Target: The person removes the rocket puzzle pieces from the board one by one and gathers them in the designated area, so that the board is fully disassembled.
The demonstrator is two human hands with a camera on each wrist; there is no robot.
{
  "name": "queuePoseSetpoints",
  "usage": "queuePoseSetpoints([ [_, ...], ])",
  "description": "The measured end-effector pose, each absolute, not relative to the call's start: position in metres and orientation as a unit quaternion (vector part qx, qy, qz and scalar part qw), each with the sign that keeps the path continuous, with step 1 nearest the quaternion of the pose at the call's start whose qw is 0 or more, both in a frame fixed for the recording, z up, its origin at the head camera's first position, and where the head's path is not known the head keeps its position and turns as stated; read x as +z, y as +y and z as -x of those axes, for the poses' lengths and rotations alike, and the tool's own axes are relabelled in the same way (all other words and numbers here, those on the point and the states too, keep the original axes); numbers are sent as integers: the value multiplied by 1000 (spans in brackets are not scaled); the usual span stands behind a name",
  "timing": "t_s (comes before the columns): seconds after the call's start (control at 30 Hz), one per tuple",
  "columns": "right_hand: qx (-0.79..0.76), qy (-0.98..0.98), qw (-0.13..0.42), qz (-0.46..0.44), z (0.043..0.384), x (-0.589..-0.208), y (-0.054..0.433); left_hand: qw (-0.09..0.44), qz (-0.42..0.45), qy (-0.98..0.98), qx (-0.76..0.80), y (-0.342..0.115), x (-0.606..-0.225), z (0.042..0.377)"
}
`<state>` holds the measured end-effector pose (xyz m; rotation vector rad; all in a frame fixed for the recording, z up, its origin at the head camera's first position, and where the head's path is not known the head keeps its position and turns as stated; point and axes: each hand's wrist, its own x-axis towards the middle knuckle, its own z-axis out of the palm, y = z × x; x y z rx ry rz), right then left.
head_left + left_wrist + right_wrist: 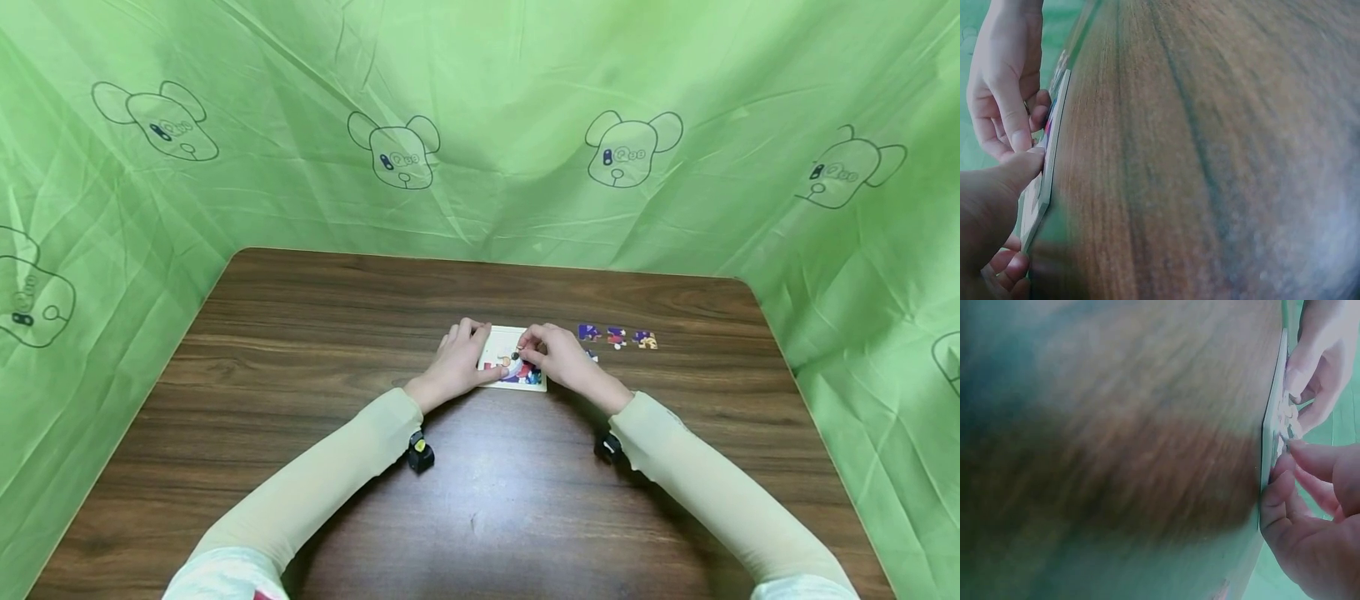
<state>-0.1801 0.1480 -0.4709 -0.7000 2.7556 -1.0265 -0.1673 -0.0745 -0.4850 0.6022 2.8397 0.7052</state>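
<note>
A small jigsaw puzzle board (495, 336) with a pale frame lies flat on the table in the head view, coloured pieces filling its lower part. My left hand (453, 364) holds its left side, thumb across the picture and fingers along the edge. Over the right part of the board, my right hand (564, 358) pinches a small puzzle piece (1287, 442) between thumb and finger, close to the board's surface. Fingers hide most of that piece. In the left wrist view both hands meet over the board (1054, 147), seen nearly edge-on.
Several loose puzzle pieces (617, 337) lie on the brown wooden table (337, 317) beyond and right of the right hand. One more piece (592, 356) is partly hidden behind that hand. A green curtain (510, 225) with printed bear heads surrounds the table's back and sides.
</note>
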Motion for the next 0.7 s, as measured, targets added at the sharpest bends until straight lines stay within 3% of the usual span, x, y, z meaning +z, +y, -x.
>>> queuePoseSetpoints([
  [0.43, -324, 923, 95, 183, 183, -468, 141, 73, -208, 949, 226, -75, -488, 167],
  [0.7, -359, 904, 114, 201, 184, -469, 145, 74, -206, 948, 231, -75, -486, 168],
])
